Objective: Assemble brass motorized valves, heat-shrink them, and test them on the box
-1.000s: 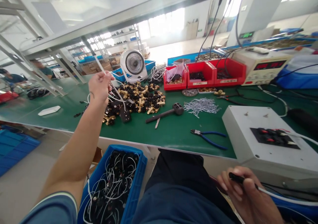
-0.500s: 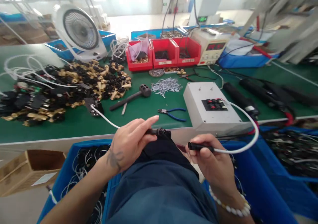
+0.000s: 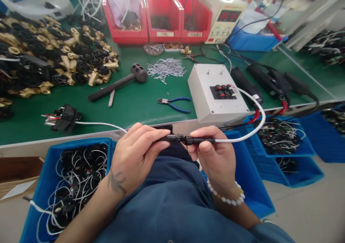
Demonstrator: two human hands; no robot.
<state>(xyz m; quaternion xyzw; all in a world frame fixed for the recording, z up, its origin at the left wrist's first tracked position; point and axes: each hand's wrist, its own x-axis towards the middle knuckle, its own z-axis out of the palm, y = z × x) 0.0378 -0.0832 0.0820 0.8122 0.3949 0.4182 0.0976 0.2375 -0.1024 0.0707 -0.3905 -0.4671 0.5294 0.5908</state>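
Note:
My left hand [image 3: 138,151] is closed on a black cable connector [image 3: 170,138]; its white cable runs left to a black part with bare wires [image 3: 65,118] on the bench edge. Between thumb and fingers, my right hand [image 3: 215,151] pinches a second black connector [image 3: 201,140]. A white cable [image 3: 259,122] loops from it up to the terminals of a light grey box [image 3: 202,92]. The two connector ends meet in line in front of my body; whether they are locked together I cannot tell.
On the green bench [image 3: 134,108] lie blue-handled pliers [image 3: 178,104], a black mallet [image 3: 121,81], metal pins [image 3: 167,69] and a pile of brass fittings [image 3: 70,60]. Red bins [image 3: 161,34] and a power supply [image 3: 223,17] stand behind. A blue crate [image 3: 40,185] holds cabled parts.
My hands have come together, bringing the two connectors from apart to end to end. The black part on the left cable now sits nearer the bench's front edge. The view has tilted down.

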